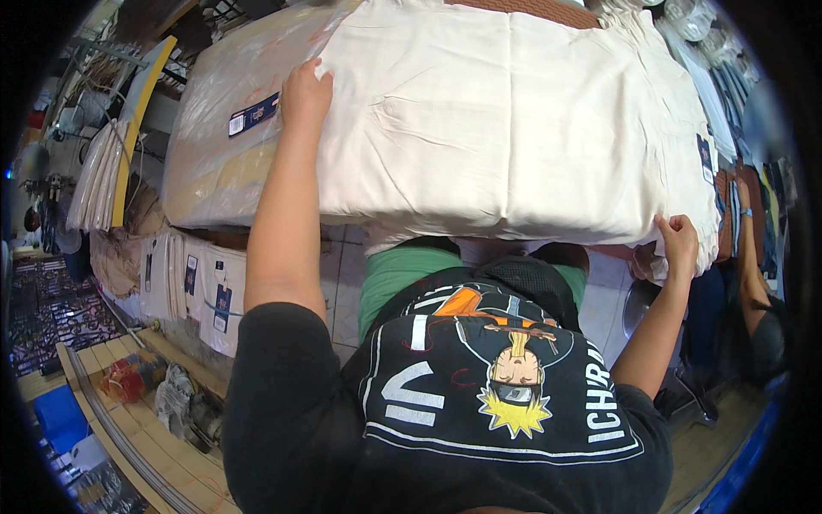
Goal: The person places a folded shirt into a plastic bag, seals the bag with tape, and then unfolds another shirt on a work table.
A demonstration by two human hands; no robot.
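A cream cloth garment [445, 128] lies spread over the work surface in front of me, with a crease down its middle and wrinkles on its left part. My left hand [306, 96] is closed on the garment's left edge. At the near right corner, my right hand [678, 244] pinches the hem between thumb and fingers. Beside my left wrist, a dark blue hang tag [254, 116] rests on a clear plastic cover [218, 150]. Another dark tag [705, 158] hangs at the garment's right side.
Folded cream garments with tags [201, 287] sit low at the left. A yellow-edged board [141, 128] stands beyond them. Brown ribbed material [531, 10] shows at the far edge. On the right, another person's arm [749, 248] reaches toward stacked clothes [728, 94].
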